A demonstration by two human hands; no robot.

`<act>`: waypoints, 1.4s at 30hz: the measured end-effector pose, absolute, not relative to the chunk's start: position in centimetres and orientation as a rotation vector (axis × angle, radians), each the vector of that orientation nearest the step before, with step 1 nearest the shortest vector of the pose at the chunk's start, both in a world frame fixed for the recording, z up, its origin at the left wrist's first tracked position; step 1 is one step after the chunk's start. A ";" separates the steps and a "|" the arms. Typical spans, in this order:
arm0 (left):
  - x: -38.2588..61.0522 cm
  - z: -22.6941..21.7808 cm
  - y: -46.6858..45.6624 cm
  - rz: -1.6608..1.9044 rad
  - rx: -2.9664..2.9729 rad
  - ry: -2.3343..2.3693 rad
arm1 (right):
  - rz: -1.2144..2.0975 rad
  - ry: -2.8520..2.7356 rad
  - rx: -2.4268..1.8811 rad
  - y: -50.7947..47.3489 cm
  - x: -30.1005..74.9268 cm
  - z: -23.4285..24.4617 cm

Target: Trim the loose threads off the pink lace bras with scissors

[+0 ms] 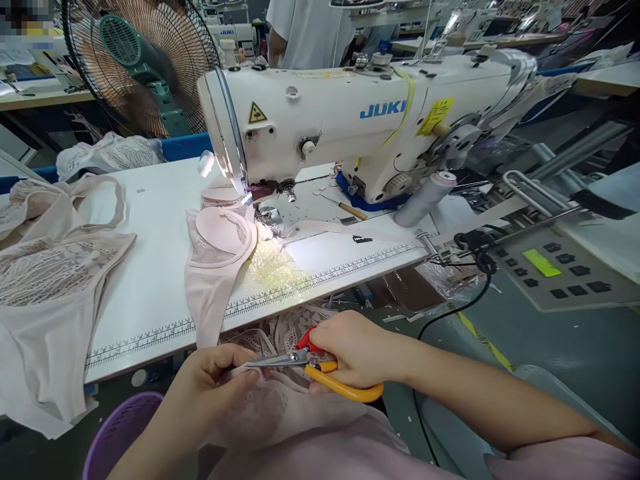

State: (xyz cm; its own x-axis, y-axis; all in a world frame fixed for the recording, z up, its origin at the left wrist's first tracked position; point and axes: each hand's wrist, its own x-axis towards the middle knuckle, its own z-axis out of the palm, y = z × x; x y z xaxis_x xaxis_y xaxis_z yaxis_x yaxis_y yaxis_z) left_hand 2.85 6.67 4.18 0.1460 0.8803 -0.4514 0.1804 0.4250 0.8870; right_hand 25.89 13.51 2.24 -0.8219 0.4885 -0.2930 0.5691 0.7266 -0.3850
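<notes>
My right hand (350, 353) is closed round the handles of a pair of scissors (345, 383), one loop yellow-orange and the other red. Their blades point left and meet the edge of a pale pink lace bra (300, 400) lying over my lap. With fingers pinched, my left hand (215, 383) grips that bra's edge beside the blade tips. Another pale pink bra (220, 240) hangs from the table's front edge, one cup beneath the needle area of the white sewing machine (320, 120).
More pink bras (45, 287) drape over the left of the white table (160, 280). A control panel (555, 267) and thread cone (425, 197) stand right. A purple basket (120, 427) is below left; a large fan (135, 60) and a person (310, 33) are behind.
</notes>
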 end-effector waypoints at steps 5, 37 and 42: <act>3.1 4.5 6.9 0.638 1.013 1.381 | -0.674 2.710 0.835 13.5 25.8 2.3; 1.7 1.9 6.6 0.727 1.061 1.438 | -0.727 2.714 0.981 13.8 26.6 2.0; 1.6 1.3 6.2 0.765 1.097 1.460 | -0.723 2.709 1.006 13.6 26.8 2.0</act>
